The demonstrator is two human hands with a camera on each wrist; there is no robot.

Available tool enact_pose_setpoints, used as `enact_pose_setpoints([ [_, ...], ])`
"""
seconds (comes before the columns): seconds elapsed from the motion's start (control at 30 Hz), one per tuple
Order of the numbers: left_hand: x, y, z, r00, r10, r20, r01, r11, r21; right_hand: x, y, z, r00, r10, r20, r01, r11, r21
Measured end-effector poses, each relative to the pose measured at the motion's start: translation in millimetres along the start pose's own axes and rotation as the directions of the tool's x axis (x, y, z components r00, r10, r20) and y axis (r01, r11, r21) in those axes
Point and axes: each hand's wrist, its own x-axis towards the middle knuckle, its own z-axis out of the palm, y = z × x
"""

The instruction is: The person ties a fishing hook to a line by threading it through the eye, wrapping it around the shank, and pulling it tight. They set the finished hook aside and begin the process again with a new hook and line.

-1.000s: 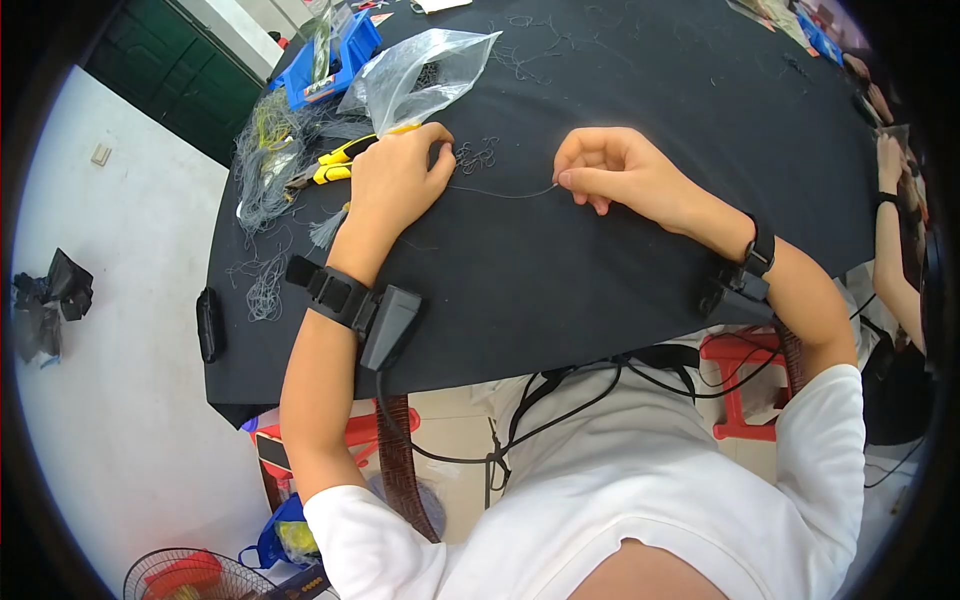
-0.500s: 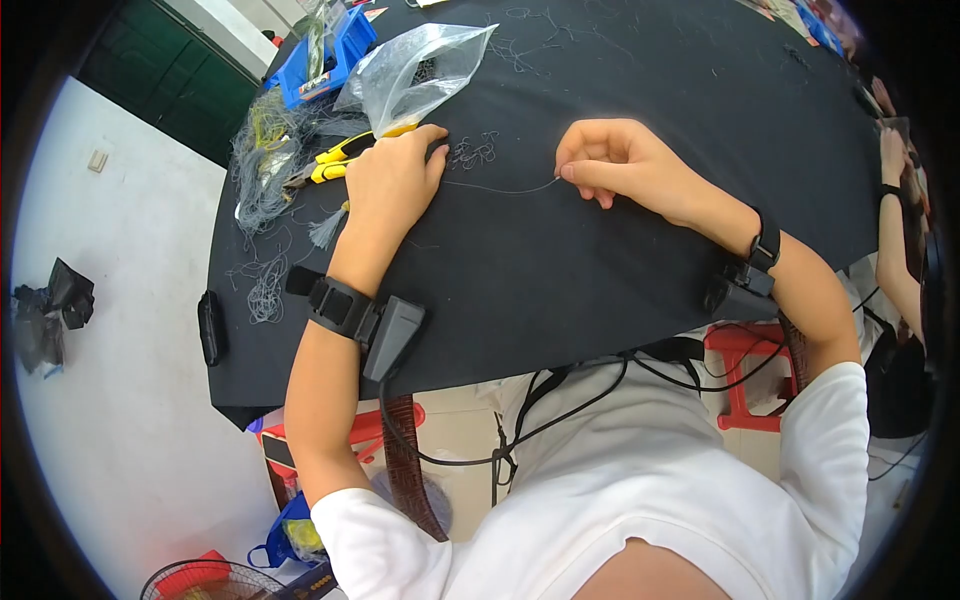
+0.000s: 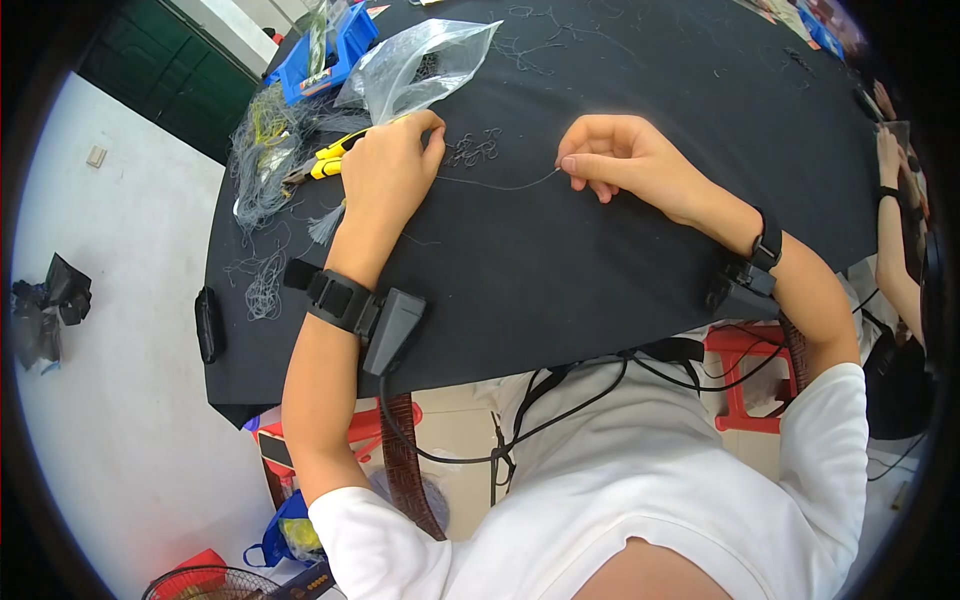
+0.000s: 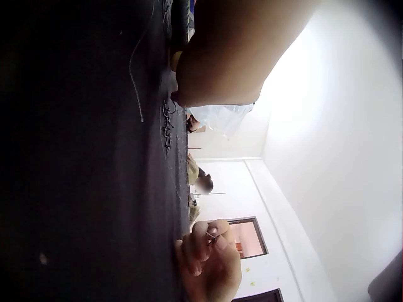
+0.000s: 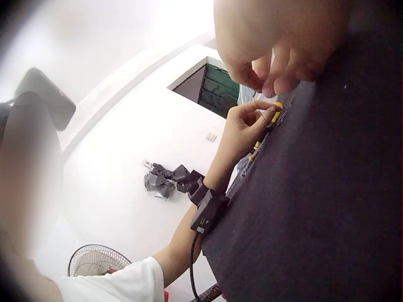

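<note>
In the head view, my right hand (image 3: pixel 630 165) is over the table and pinches the end of a thin grey line (image 3: pixel 500 187) between thumb and forefinger. The line sags slightly toward my left hand (image 3: pixel 388 170), where thumb and forefinger come together and hide its other end. A heap of small dark hook-shaped pieces (image 3: pixel 473 148) lies just right of my left fingertips. Yellow-handled pliers (image 3: pixel 327 168) lie partly beneath that hand. The right wrist view also shows the left thumb and forefinger pinched together, close to something yellow (image 5: pixel 277 113).
A clear plastic bag (image 3: pixel 410 75) stands beyond my left hand, with a blue bin (image 3: pixel 335 50) behind it. Tangled grey line (image 3: pixel 265 165) lies to the left. A black case (image 3: pixel 208 325) sits at the cloth's left edge. Another person's arm (image 3: pixel 888 190) reaches in at the right.
Both hands have shifted slightly up in the head view, the left one also a little leftward. The line still spans between them, and the right fingers keep their pinch.
</note>
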Motion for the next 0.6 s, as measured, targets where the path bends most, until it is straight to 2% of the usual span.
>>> enact_pose_setpoints([
  [0.13,-3.1,0.8,-2.3,1.000,0.021,0.023,-0.021,1.000,-0.006,0.3,1.7,-0.3,1.000,-0.017,0.015,0.017,1.000,-0.005],
  [0.23,-4.3,4.1,-9.5,0.991,-0.021,0.134,0.021,1.000,0.000,1.1,1.9,-2.1,1.000,-0.009,0.018,0.009,1.000,0.004],
  [0.43,-3.0,1.3,-8.9,0.984,0.002,0.180,0.006,0.999,-0.041,0.4,-0.1,-0.5,1.000,-0.003,0.029,0.002,0.999,0.037],
  [0.6,-3.3,-4.7,1.0,0.992,0.050,0.117,-0.048,0.999,-0.021,0.7,0.9,-1.3,0.999,-0.016,0.028,0.016,1.000,0.011],
])
